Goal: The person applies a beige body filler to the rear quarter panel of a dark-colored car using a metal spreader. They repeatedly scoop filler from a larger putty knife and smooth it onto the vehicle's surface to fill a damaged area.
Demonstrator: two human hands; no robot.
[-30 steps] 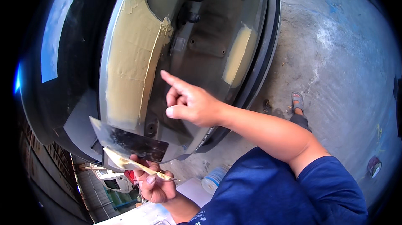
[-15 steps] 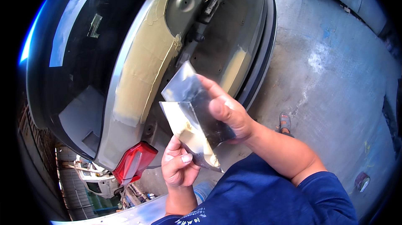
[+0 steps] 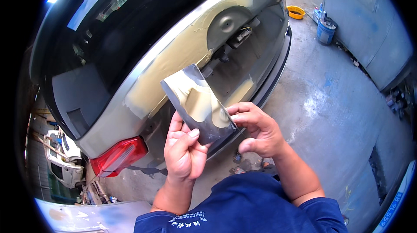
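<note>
My left hand (image 3: 186, 155) grips a dark flat putty spreader (image 3: 209, 134) by its lower part, thumb on top. Cream body filler (image 3: 196, 103) is smeared thickly over the face of this spreader. My right hand (image 3: 263, 133) is closed at its right edge, pinching a second thin spreader (image 3: 240, 131) that shows almost edge-on against the first one. Beyond both hands is the rear of a car, where a broad layer of the same cream filler (image 3: 173, 66) covers the grey-beige body panel (image 3: 102, 131) below the back window.
A red tail lamp (image 3: 119, 157) sits at the car's near corner, and the dark bumper (image 3: 278, 61) runs along the right. Farther off stand a blue bucket (image 3: 325, 31) and a yellow basin (image 3: 296, 12). A painted panel (image 3: 108, 215) lies at lower left.
The right hand's spreader has turned from broadside to nearly edge-on and moved to the filler-covered spreader's right edge. The view has shifted, showing more of the car's far side.
</note>
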